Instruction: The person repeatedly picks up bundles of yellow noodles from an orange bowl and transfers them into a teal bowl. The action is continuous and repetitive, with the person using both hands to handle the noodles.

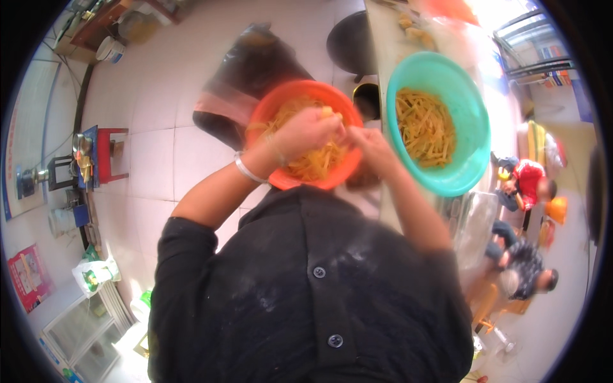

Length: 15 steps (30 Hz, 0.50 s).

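My left hand, with a pale bracelet at the wrist, is curled over a red plastic basin in front of my body. Bits of yellow food show between its fingers. Beside it, at the basin's right rim, my right hand has its fingers bent close to the left fingertips; motion blur hides whether they pinch anything. Yellow food strips lie in the red basin under my hands. To the right, a turquoise plastic basin holds more yellow-brown strips.
The turquoise basin rests on a table along my right. Past the red basin are a black plastic bag and a dark round stool. A red stool stands left. Two people sit far right.
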Each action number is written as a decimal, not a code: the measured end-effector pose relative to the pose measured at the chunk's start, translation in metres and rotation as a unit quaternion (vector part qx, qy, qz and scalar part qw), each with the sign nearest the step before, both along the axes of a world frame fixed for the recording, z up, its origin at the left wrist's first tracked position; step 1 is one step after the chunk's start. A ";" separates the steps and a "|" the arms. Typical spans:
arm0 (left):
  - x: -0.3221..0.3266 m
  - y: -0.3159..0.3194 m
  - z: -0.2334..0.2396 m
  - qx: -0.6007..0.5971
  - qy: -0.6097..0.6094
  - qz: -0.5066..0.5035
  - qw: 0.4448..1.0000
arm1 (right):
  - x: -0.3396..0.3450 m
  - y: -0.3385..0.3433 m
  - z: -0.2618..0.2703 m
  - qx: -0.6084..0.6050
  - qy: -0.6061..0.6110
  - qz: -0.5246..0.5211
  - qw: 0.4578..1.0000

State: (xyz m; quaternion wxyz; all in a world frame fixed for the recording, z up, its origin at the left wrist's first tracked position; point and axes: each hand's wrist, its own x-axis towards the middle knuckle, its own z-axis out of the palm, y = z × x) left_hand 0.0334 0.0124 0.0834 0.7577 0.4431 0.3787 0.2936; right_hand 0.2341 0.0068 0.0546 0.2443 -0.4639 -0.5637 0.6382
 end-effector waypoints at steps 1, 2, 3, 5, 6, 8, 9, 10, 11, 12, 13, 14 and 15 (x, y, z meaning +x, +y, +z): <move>0.000 -0.008 0.015 0.064 0.049 -0.053 0.995 | 0.002 0.003 0.000 -0.094 0.010 -0.046 0.994; 0.006 -0.017 0.010 0.193 0.081 -0.080 0.975 | -0.007 -0.002 -0.002 -0.155 0.047 -0.074 0.984; 0.013 -0.025 0.006 0.319 0.112 -0.090 0.937 | -0.015 0.001 -0.005 -0.298 0.138 -0.081 0.941; 0.016 -0.037 0.015 0.519 0.195 -0.208 0.806 | -0.031 0.015 -0.024 -0.425 0.249 -0.126 0.861; 0.015 -0.039 0.031 0.460 0.201 -0.302 0.810 | -0.042 0.025 -0.046 -0.410 0.293 -0.150 0.851; 0.012 -0.045 0.048 0.391 0.221 -0.397 0.800 | -0.046 0.053 -0.049 -0.388 0.346 -0.164 0.839; 0.009 -0.047 0.047 0.385 0.234 -0.406 0.795 | -0.048 0.059 -0.039 -0.368 0.342 -0.159 0.850; 0.006 -0.047 0.048 0.379 0.247 -0.414 0.790 | -0.050 0.065 -0.027 -0.348 0.339 -0.154 0.860; 0.001 -0.046 0.050 0.386 0.252 -0.409 0.788 | -0.052 0.069 -0.019 -0.329 0.335 -0.150 0.870; -0.006 -0.043 0.053 0.392 0.258 -0.405 0.785 | -0.053 0.072 -0.017 -0.290 0.338 -0.129 0.886; -0.012 -0.042 0.054 0.398 0.263 -0.397 0.784 | -0.052 0.072 -0.004 -0.273 0.354 -0.095 0.889; -0.021 -0.039 0.037 0.400 0.304 -0.362 0.785 | -0.049 0.070 0.012 -0.256 0.370 -0.062 0.891; -0.024 -0.036 0.023 0.319 0.269 -0.228 0.880 | -0.048 0.065 0.029 -0.241 0.383 -0.029 0.891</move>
